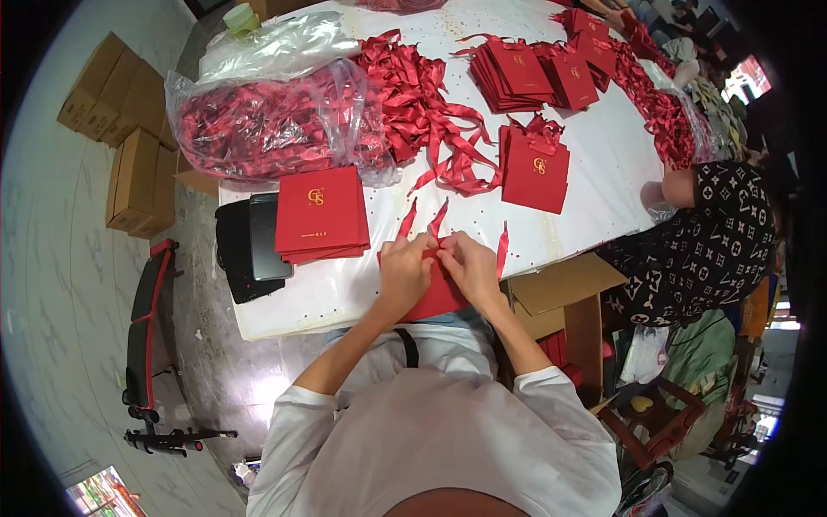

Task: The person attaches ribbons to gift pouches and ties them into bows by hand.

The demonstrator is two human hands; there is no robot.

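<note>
In front of me, at the table's near edge, a red paper bag (435,297) lies partly under my hands. My left hand (405,269) is closed at its top edge, fingers bent into a pinch. Close beside it, my right hand (469,267) pinches the same edge, and the two sets of fingertips almost meet. Red ribbon ends (439,217) stick up beyond the hands. A separate ribbon end (502,250) lies just right of my right hand. What sits exactly between the fingertips is too small to make out.
Left of my hands is a stack of flat red bags (320,211) beside a dark phone (270,237). Farther off lie a plastic sack of ribbons (276,125), loose ribbons (405,95) and handled bags (534,168). An open carton (564,289) and another person's patterned sleeve (732,194) are at right.
</note>
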